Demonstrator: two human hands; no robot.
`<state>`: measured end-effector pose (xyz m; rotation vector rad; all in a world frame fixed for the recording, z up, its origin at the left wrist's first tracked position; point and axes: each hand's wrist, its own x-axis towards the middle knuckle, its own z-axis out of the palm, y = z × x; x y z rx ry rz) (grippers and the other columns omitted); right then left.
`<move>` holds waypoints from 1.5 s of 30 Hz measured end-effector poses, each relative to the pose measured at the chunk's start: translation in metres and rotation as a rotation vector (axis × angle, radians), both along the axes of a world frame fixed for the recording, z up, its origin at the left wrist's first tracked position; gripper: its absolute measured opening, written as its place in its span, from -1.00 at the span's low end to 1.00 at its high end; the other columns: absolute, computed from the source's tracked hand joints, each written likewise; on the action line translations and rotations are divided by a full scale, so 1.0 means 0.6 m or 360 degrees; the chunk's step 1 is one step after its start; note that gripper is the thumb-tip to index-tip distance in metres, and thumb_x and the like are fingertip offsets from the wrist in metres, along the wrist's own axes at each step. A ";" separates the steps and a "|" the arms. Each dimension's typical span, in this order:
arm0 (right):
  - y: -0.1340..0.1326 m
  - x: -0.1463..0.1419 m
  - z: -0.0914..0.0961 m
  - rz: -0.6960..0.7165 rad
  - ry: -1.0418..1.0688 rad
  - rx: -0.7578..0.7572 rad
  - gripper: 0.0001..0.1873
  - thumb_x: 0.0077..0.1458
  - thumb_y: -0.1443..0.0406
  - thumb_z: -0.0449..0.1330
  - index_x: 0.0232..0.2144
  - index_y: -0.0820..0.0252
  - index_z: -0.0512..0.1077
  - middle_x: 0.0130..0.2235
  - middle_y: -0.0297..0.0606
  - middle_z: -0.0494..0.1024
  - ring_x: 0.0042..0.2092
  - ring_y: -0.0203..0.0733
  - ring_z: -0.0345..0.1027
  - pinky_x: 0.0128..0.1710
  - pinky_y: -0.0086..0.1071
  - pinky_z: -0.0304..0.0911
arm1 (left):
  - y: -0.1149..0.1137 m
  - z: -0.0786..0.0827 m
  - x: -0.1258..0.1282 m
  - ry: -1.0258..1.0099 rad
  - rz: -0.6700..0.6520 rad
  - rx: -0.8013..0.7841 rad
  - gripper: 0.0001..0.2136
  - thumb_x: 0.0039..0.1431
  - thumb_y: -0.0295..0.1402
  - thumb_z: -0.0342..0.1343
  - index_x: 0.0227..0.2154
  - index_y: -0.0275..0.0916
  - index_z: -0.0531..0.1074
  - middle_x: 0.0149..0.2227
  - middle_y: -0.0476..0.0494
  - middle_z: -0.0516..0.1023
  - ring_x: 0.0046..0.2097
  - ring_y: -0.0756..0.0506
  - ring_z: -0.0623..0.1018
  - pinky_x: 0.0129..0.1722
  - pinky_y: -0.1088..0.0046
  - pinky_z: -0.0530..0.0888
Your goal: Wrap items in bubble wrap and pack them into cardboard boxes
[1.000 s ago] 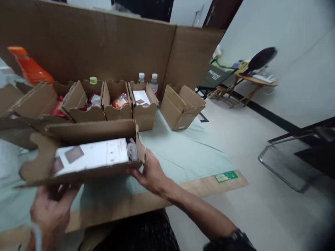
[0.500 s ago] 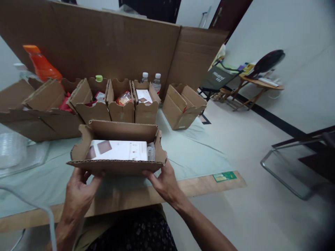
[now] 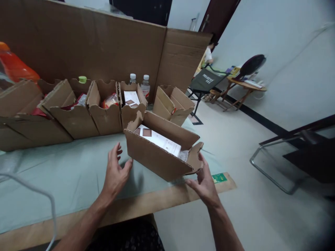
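An open cardboard box point(image 3: 154, 158) is angled above the near part of the table, its right end closer to me. Inside lie a white carton point(image 3: 159, 141) with brown squares and a clear plastic item point(image 3: 183, 155). My right hand point(image 3: 205, 181) grips the right end, thumb in front and fingers partly hidden behind the cardboard. Just off the box's left end, my left hand point(image 3: 116, 170) is open with fingers apart; its thumb tip is close to the lower corner, and I cannot tell if it touches.
A row of cardboard bins point(image 3: 104, 118) holding packets stands behind, with another bin point(image 3: 172, 104) at the right. Two clear bottles point(image 3: 145, 86) and an orange bottle point(image 3: 17, 68) stand at the back by a cardboard screen point(image 3: 104, 45). A pale cable point(image 3: 34, 188) crosses lower left.
The box has moved right and turned, its right end swinging toward me. My left hand has let go of it and opened; my right hand has moved right with the box. The view has shifted right.
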<state>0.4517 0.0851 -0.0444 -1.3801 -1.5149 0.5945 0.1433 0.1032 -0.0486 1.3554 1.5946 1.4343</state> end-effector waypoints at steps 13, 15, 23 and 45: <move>0.093 0.027 -0.023 0.0221 0.0332 -0.0159 -0.23 -0.25 -0.11 0.52 -0.04 0.09 0.45 0.08 -0.02 0.59 0.10 0.21 0.48 0.06 0.09 0.44 | -0.026 -0.021 0.173 0.0082 -0.0633 -0.0100 -0.10 0.11 -0.35 0.21 0.46 -0.16 -0.11 0.53 -0.41 -0.25 0.52 -0.42 -0.15 0.40 -0.20 0.10; 0.085 0.017 -0.031 0.0118 0.0319 -0.0088 -0.28 -0.18 -0.05 0.50 -0.02 0.06 0.42 0.06 -0.05 0.58 0.04 0.14 0.51 0.02 0.04 0.47 | -0.011 -0.026 0.183 0.0074 -0.0655 -0.0060 -0.09 0.09 -0.34 0.21 0.46 -0.19 -0.11 0.53 -0.42 -0.24 0.52 -0.42 -0.15 0.42 -0.21 0.04; 0.051 -0.048 -0.044 -0.0190 0.0239 0.0060 -0.37 0.02 0.12 0.42 0.09 0.05 0.30 0.00 -0.18 0.49 -0.17 -0.12 0.50 -0.24 -0.21 0.55 | 0.042 -0.035 0.178 0.0080 -0.0664 0.0096 -0.06 0.03 -0.29 0.23 0.44 -0.37 -0.06 0.49 -0.52 -0.03 0.50 -0.44 -0.03 0.45 -0.16 -0.01; 0.067 -0.050 -0.039 -0.0301 -0.0090 0.0084 -0.47 0.07 0.01 0.37 -0.03 0.11 0.31 -0.17 -0.21 0.52 -0.35 -0.12 0.52 -0.45 -0.25 0.53 | 0.046 -0.054 0.165 0.0144 -0.0623 0.0351 -0.25 0.16 -0.50 0.06 0.44 -0.13 0.07 0.46 -0.26 0.17 0.47 -0.29 0.17 0.43 -0.09 0.15</move>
